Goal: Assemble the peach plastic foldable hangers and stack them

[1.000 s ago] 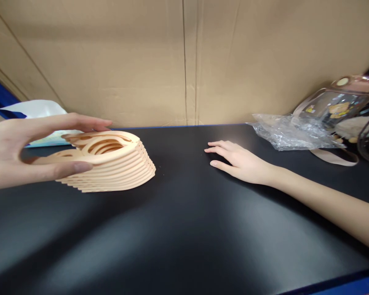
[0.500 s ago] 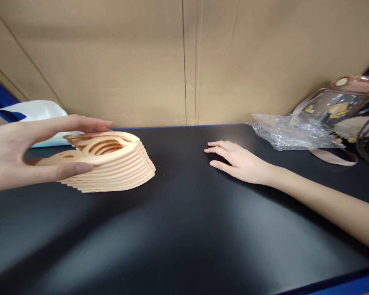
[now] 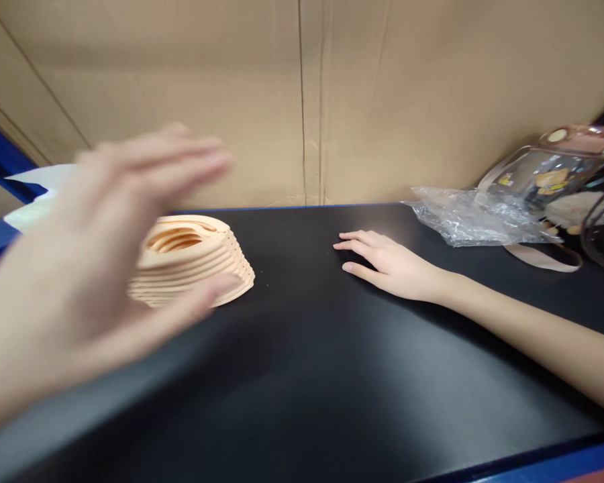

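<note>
A neat stack of beige, curved pieces with oval openings [image 3: 196,258] stands on the black tabletop [image 3: 302,376], left of the middle. In front of it, nearer the camera, my left hand [image 3: 105,228] is raised and blurred by motion. Its thumb and fingers are spread apart with nothing between them, and it covers the left part of the stack. My right hand [image 3: 377,261] lies palm down on the tabletop, fingers stretched out, holding nothing. The exact kind of the beige pieces cannot be made out.
A crumpled clear plastic bag [image 3: 473,215] lies at the back right, beside a see-through bag [image 3: 558,174] with a strap [image 3: 543,256]. A white and pale green packet [image 3: 35,194] is partly hidden at the left. Cardboard [image 3: 231,100] walls off the back.
My left hand has come off the stack, rising and moving towards the camera and to the right. The stack stays in place, and my right hand has barely moved.
</note>
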Demonstrator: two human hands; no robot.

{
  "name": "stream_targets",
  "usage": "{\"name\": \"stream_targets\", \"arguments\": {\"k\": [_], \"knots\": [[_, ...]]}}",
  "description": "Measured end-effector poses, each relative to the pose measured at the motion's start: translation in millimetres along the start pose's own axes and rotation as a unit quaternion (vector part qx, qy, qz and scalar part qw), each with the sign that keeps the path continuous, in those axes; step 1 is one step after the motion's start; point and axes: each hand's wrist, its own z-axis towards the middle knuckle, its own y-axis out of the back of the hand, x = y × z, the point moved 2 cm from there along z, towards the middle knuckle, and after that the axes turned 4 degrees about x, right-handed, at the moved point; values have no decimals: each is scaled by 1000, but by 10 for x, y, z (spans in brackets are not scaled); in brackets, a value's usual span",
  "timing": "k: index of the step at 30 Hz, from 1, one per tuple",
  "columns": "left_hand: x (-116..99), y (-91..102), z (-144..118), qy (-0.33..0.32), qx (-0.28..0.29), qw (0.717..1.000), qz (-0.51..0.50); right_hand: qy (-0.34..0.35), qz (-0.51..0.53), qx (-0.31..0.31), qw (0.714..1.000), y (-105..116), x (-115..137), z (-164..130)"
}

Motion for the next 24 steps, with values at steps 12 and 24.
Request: {"name": "stream_targets", "arguments": {"k": [12,24], "knots": [[-730,-1126,208,-50,215,975,7,12,-4,-8,1000,-19,-15,-1],[-608,-1237,307,-8,217,973,-78,6,-20,-2,1000,-10,5,-14]]}}
